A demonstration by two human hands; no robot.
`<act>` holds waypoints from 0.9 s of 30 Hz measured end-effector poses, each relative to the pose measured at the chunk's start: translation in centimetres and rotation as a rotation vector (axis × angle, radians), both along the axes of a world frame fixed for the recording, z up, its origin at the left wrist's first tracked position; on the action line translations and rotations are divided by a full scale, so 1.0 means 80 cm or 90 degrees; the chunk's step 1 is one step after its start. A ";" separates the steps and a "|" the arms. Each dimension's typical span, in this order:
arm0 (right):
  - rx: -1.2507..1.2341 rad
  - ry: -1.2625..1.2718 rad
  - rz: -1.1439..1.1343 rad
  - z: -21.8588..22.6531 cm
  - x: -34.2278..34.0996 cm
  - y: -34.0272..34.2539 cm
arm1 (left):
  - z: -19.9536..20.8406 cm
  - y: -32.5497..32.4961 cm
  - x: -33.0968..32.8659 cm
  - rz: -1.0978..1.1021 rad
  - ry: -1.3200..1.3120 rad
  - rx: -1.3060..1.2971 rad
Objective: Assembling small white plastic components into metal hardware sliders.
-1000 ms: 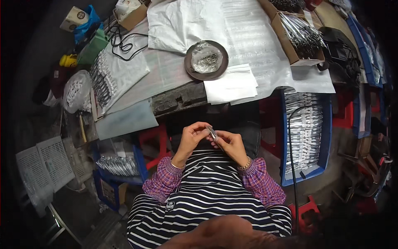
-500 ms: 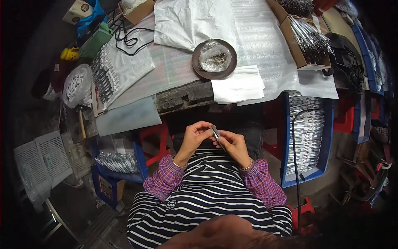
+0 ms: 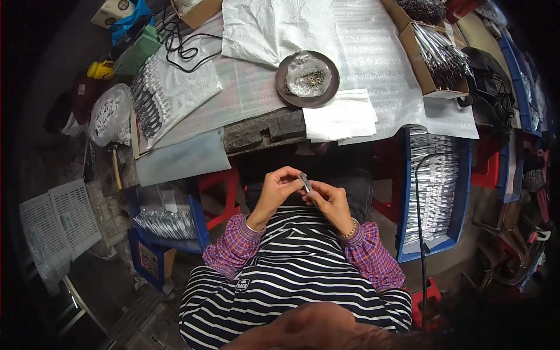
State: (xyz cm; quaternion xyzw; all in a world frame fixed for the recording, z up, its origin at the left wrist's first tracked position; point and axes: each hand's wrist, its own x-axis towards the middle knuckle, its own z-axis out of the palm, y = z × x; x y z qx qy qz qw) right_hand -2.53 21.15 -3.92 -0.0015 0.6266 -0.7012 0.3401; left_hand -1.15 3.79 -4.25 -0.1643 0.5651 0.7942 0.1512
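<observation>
Above my lap, both hands are closed on one slim, grey metal piece [image 3: 305, 181], whose exact kind is too small to make out. My left hand [image 3: 275, 191] pinches its upper part between thumb and fingers. Lower down, my right hand [image 3: 331, 205] grips the other end, its fingers partly covering it. On the table ahead, a brown round plate [image 3: 319, 103] carries a crumpled clear plastic bag [image 3: 307, 81] with small metal parts in it. White sheets [image 3: 341, 119] lie beside the plate, close to the table's near edge.
At my right stands a blue crate [image 3: 403, 233] filled with rows of shiny metal pieces, with a black cable over it. Another blue crate [image 3: 201, 224] sits low at left. A cardboard box [image 3: 429, 81] of thin metal rods and flat bags [image 3: 195, 87] rest on the table.
The view has shifted slightly, so the table and crates sit a little differently in the picture. Both hands keep their hold on the metal piece, with only slight finger movement.
</observation>
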 end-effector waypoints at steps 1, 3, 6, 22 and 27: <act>0.006 0.000 0.006 0.001 -0.001 0.000 | 0.000 0.000 0.000 0.003 -0.004 0.001; 0.013 -0.004 0.011 0.000 -0.001 -0.001 | -0.001 0.001 0.000 0.005 -0.011 0.002; -0.021 -0.039 0.009 -0.002 -0.002 0.001 | -0.001 0.001 -0.002 0.003 -0.007 -0.009; -0.127 -0.214 0.040 -0.002 -0.010 0.010 | -0.003 0.000 0.000 -0.016 -0.019 -0.058; -0.183 -0.323 0.044 0.003 -0.017 0.016 | -0.002 0.000 -0.003 -0.032 -0.062 0.027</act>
